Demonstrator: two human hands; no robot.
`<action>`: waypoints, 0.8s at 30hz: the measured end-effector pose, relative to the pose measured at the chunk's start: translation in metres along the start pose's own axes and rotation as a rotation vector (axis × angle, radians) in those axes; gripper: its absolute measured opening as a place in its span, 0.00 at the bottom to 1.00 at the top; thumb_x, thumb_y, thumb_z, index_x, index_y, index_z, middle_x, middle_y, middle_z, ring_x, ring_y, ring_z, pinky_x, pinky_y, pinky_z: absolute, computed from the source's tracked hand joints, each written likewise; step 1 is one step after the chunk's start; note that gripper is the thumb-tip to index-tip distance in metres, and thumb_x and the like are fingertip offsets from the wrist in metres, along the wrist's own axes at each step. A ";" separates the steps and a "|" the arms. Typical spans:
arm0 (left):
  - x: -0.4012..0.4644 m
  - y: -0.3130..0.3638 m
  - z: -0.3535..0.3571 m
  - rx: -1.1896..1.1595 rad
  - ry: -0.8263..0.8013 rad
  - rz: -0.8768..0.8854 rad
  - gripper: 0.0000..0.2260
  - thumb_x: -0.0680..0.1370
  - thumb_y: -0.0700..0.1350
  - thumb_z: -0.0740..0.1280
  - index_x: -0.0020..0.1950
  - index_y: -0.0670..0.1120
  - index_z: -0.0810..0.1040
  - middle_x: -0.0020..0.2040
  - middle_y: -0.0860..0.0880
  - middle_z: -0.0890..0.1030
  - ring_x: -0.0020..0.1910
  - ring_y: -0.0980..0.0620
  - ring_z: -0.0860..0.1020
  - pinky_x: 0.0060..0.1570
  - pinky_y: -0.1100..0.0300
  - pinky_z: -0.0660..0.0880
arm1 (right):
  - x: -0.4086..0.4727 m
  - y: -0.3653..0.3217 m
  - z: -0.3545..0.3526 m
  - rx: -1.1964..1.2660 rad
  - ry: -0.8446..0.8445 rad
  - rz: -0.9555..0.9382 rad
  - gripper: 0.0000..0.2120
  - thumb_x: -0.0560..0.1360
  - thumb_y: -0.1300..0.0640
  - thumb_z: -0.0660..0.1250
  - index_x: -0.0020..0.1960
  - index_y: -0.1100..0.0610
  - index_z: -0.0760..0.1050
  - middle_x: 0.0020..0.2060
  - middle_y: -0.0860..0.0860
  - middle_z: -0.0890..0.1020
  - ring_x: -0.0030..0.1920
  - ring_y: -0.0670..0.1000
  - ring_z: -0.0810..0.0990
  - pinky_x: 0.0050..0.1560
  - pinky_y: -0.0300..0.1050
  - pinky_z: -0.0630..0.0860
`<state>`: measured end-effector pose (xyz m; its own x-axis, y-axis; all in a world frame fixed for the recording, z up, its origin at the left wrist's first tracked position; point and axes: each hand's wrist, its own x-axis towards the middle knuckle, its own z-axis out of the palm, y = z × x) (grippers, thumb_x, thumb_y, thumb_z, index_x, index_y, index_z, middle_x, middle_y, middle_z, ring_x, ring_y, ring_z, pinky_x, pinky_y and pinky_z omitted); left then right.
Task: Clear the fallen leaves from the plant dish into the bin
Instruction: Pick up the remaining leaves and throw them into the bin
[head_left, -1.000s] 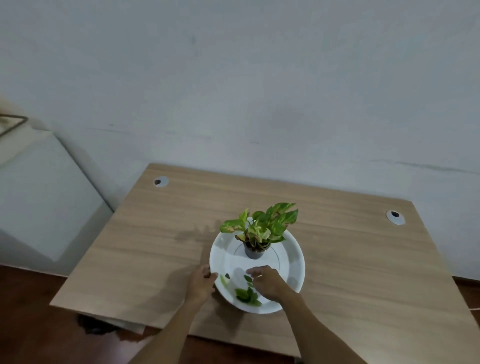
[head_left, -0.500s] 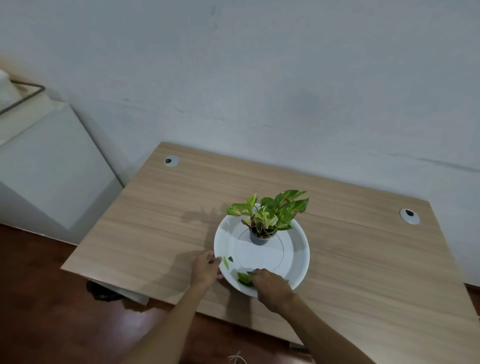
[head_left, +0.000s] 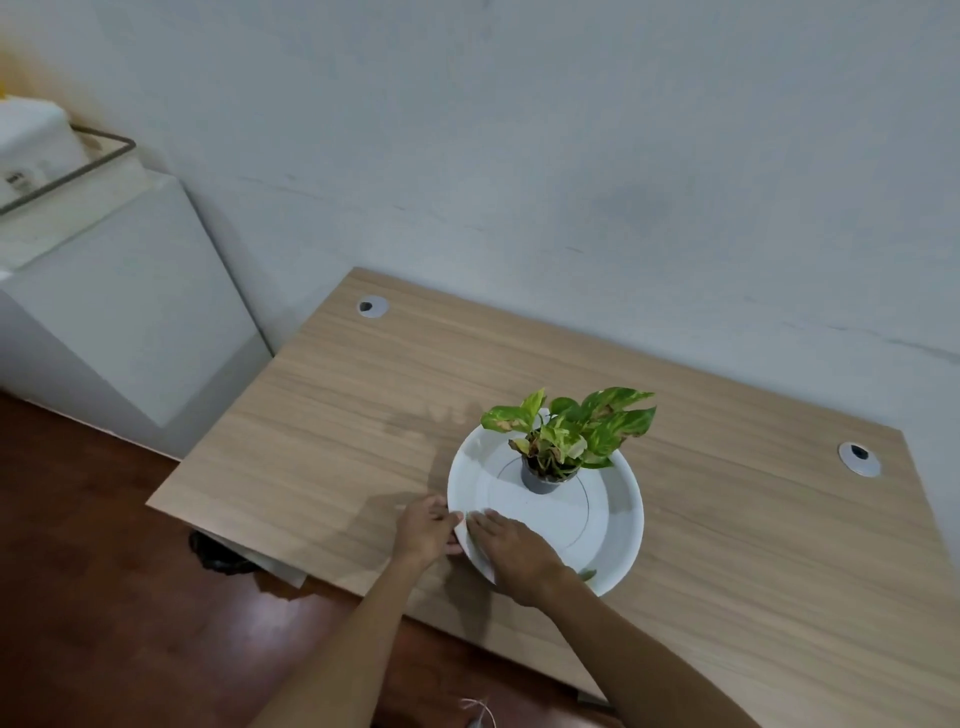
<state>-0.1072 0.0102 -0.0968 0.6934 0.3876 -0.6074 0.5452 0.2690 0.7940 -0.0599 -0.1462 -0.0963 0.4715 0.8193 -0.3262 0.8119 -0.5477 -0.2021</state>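
R hand (head_left: 511, 553) slid left; leaf (head_left: 588, 574) beside wrist.

A plain room, home or small office, hard to say which. A wood-grain desk (head_left: 519, 405) stands pushed against a bare pale wall (head_left: 519, 130), with round cable grommets (head_left: 373, 306) set in its far corners. Dark reddish wooden floor (head_left: 104, 597) lies below. At far left stands a white cabinet-like unit (head_left: 114, 312). A small potted plant (head_left: 566, 431) sits in a white dish (head_left: 618, 519) on the desk.
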 end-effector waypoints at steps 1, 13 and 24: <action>0.000 0.000 -0.001 -0.006 0.002 0.006 0.03 0.76 0.33 0.67 0.50 0.36 0.76 0.43 0.40 0.80 0.35 0.44 0.80 0.28 0.58 0.81 | -0.004 0.002 0.001 -0.024 -0.009 -0.023 0.29 0.80 0.61 0.60 0.78 0.63 0.54 0.77 0.59 0.60 0.77 0.58 0.58 0.74 0.53 0.62; -0.003 -0.002 -0.002 -0.005 0.019 -0.009 0.03 0.76 0.35 0.68 0.48 0.39 0.77 0.49 0.39 0.80 0.38 0.45 0.82 0.29 0.59 0.80 | -0.025 0.012 -0.018 0.033 0.038 -0.030 0.24 0.75 0.65 0.60 0.71 0.59 0.70 0.72 0.55 0.70 0.71 0.59 0.69 0.64 0.55 0.72; -0.008 0.005 0.002 0.067 -0.013 -0.169 0.18 0.79 0.40 0.64 0.68 0.36 0.71 0.56 0.35 0.81 0.42 0.42 0.83 0.33 0.56 0.82 | -0.034 0.012 -0.005 -0.059 -0.088 -0.088 0.27 0.77 0.65 0.61 0.75 0.58 0.62 0.74 0.53 0.67 0.74 0.58 0.62 0.60 0.58 0.75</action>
<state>-0.1085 0.0069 -0.0880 0.5953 0.3304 -0.7324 0.6843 0.2692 0.6777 -0.0642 -0.1797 -0.0827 0.3675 0.8445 -0.3897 0.8690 -0.4610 -0.1796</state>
